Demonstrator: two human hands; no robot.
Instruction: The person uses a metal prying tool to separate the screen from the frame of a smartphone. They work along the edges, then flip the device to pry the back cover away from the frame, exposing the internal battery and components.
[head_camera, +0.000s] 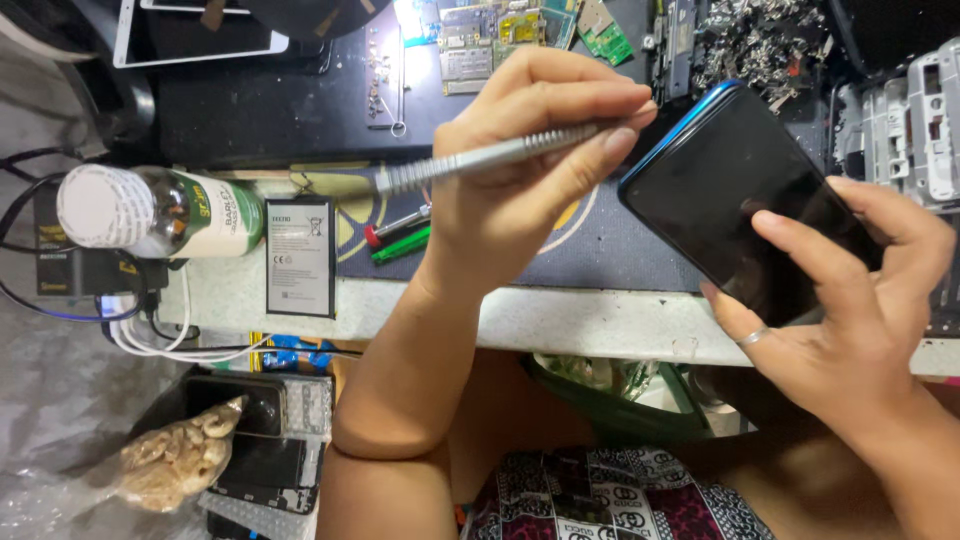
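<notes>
Cluttered work surface (600, 325) under the head camera, pale along its front edge, covered further back by a dark mat (600, 245) with yellow markings. Right hand (860, 300) at the right side, grip closed around a dark smartphone (735, 190) with a blue rim, held tilted above the mat, fingers spread over its black face. Left hand (520, 170) at centre, grip pinched narrow on a slim grey metal tool (480, 158), its far end pointing left, its near end close beside the phone's upper corner; whether touching, impossible to tell. Lay on its side at the left, a green-labelled bottle (165, 212) with a white cap. Rested just beside it, a flat phone battery (300, 257), label up. Sat at the top, several green circuit boards (490, 35). Heaped at upper right, small metal scraps (760, 40). Lay on the mat, near the left wrist, red and green tool handles (400, 235).
</notes>
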